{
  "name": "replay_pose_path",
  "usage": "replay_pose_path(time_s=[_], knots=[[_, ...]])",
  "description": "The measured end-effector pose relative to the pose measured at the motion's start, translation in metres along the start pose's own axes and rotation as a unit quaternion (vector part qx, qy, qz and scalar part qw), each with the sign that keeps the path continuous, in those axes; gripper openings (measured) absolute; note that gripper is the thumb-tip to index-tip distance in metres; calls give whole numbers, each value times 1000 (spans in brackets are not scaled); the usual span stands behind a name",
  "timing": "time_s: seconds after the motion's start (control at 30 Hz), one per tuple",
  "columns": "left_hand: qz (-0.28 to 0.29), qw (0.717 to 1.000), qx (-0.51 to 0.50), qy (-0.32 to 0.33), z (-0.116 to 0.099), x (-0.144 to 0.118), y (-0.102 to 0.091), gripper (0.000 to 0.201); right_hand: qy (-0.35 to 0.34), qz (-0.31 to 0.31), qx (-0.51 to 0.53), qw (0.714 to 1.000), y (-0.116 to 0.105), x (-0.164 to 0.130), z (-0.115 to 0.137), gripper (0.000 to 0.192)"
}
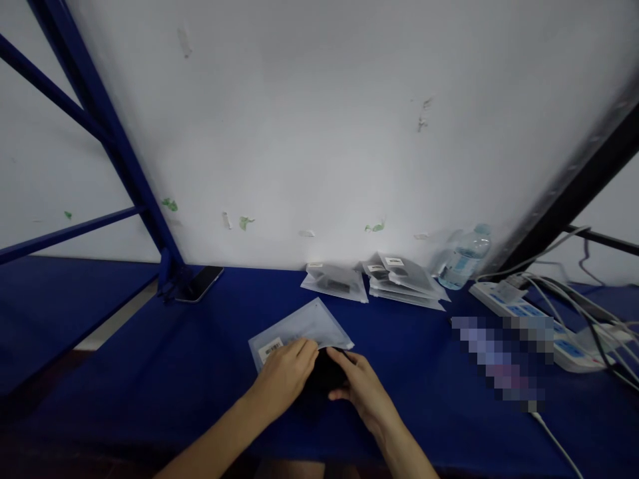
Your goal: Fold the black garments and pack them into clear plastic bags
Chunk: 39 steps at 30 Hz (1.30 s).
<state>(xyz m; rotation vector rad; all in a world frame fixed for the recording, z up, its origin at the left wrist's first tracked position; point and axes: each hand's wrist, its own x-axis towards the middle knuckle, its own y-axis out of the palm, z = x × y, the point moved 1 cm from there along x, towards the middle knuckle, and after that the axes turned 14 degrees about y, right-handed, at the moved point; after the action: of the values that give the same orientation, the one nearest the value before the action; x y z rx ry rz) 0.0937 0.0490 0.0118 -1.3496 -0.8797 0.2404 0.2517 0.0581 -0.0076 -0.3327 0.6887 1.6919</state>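
Note:
A soft-looking black item is between my two hands, low in the middle of the view; its exact kind I cannot make out. My left hand is closed, its fingertips pinching the item's upper left edge. On the item's right side, my right hand grips it with the thumb on top and the fingers curled below. Just beyond them a frosted zip bag with a barcode label lies flat on the blue table. My left hand covers the bag's near part.
Against the wall lie a frosted bag with something dark inside and a stack of similar bags. A water bottle, a power strip with cables and a pixelated object are right. A phone lies left by the blue frame.

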Motion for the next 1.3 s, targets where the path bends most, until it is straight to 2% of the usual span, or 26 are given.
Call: replay_pose_path(time_s=[0.1, 0.17, 0.23, 0.3, 0.37, 0.67, 0.77, 0.87, 0.93, 1.03, 1.1, 1.17, 1.3], knots=[[33, 999, -27, -25, 4, -1, 2, 24, 22, -30, 153, 988, -1, -5, -14, 33], [39, 997, -47, -50, 6, -1, 2, 23, 12, -52, 179, 982, -1, -16, -23, 37], [35, 995, -69, -66, 6, 0, 2, 21, 14, -44, 124, 991, 1, -26, -30, 41], [32, 994, -88, -64, 4, 1, 1, 21, 23, -4, 30, 999, 5, -31, -35, 43], [30, 993, -97, -57, 0, 3, 0, 21, 25, 23, -18, 999, 9, -28, -37, 42], [11, 995, -98, 23, -14, 7, -7, 26, -29, 22, 96, 995, 29, 18, -34, 25], [5, 994, -113, 0, -13, -5, 0, 25, -52, 46, 101, 993, 30, 13, -34, 25], [17, 990, -136, -30, -9, -22, 8, 24, -44, 72, 19, 996, 12, -3, -32, 34], [30, 987, -153, -43, -7, -31, 12, 22, -35, 32, -87, 995, -11, -13, -27, 41], [55, 981, -174, -62, -6, -34, 11, 19, -93, -144, -208, 963, -51, -21, -14, 39], [78, 977, -181, -74, -5, -29, 7, 22, -118, -218, -244, 937, -69, -19, -4, 37], [107, 974, -180, -81, -3, -20, 0, 25, -110, -221, -270, 931, -77, -12, 2, 37], [166, 971, -154, -81, 1, -3, -6, 28, -116, -191, -332, 917, -66, 5, 11, 34]])
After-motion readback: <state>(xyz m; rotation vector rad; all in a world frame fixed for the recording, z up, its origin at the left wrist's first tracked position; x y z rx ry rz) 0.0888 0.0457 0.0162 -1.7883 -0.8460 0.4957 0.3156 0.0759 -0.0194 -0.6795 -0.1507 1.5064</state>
